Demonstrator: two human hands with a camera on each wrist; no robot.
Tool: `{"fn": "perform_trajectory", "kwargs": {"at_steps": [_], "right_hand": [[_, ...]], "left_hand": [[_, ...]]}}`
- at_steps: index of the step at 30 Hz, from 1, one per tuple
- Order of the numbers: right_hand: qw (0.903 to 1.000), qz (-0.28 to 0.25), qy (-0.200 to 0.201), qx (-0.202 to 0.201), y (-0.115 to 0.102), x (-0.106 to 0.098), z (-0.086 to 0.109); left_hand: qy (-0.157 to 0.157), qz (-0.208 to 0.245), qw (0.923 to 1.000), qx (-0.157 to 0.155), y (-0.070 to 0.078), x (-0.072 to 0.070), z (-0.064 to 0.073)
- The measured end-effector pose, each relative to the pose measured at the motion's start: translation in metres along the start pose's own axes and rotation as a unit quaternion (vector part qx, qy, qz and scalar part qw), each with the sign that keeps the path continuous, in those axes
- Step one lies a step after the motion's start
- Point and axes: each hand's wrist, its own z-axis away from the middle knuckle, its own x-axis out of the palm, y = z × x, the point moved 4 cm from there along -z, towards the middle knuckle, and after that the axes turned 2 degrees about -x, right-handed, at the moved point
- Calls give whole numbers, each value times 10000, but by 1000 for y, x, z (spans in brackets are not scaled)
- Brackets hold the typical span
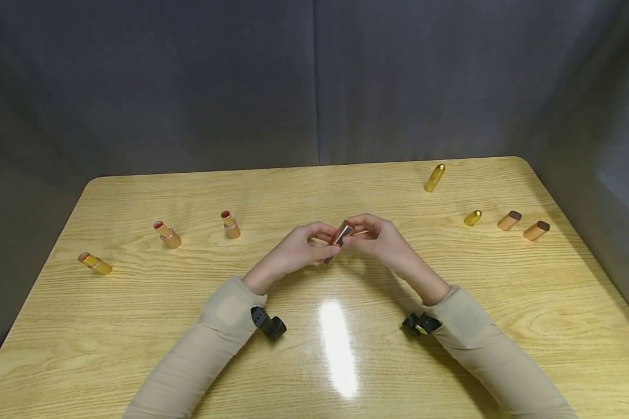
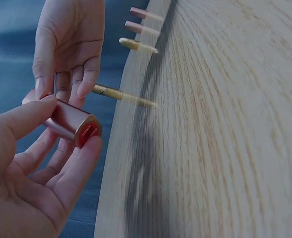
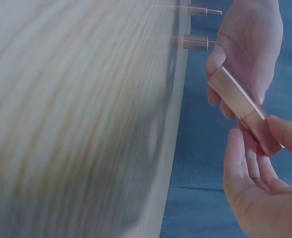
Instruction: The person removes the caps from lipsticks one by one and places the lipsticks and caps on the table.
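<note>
A closed rose-gold lipstick point(image 1: 342, 235) is held tilted above the table, between both hands. My left hand point(image 1: 306, 247) pinches its lower end with thumb and fingers; in the left wrist view a red label marks the end of this lipstick point(image 2: 71, 120). The right hand point(image 1: 380, 237) pinches the opposite end between thumb and fingers. Seen from the right wrist, a faint seam crosses the body of the lipstick point(image 3: 242, 106). Parts of its sides are hidden behind the fingers.
Uncapped lipsticks stand at the left: one gold point(image 1: 95, 263), two rose-gold point(image 1: 168, 235) point(image 1: 232, 226). On the right are a closed gold lipstick point(image 1: 434, 178), a gold cap point(image 1: 473, 218) and two rose-gold caps point(image 1: 509, 220) point(image 1: 536, 231). A dark curtain point(image 1: 314, 87) hangs behind the wooden table point(image 1: 136, 343).
</note>
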Motion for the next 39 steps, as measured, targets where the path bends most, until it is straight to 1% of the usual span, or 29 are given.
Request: {"fn": "perform_trajectory", "kwargs": {"at_steps": [4, 9, 18, 25, 32, 39], "right_hand": [[9996, -258, 144, 13, -2, 1, 1], [9984, -514, 220, 58, -2, 2, 0], [9971, -671, 366, 68, -2, 2, 0], [9946, -905, 509, 47, -1, 4, -2], [9900, -1302, 540, 18, -4, 7, -2], [9869, -1522, 517, -151, -8, 7, -2]], "left_hand": [[100, -16, 9999, -2, 1, 0, 0], [236, -20, 9997, -76, 2, 1, 0], [341, -64, 9993, -100, 1, 2, -2], [581, -256, 9979, 84, 2, 3, -1], [621, -44, 9978, 241, 4, 3, 3], [780, -210, 9958, 432, 7, -1, 5]]}}
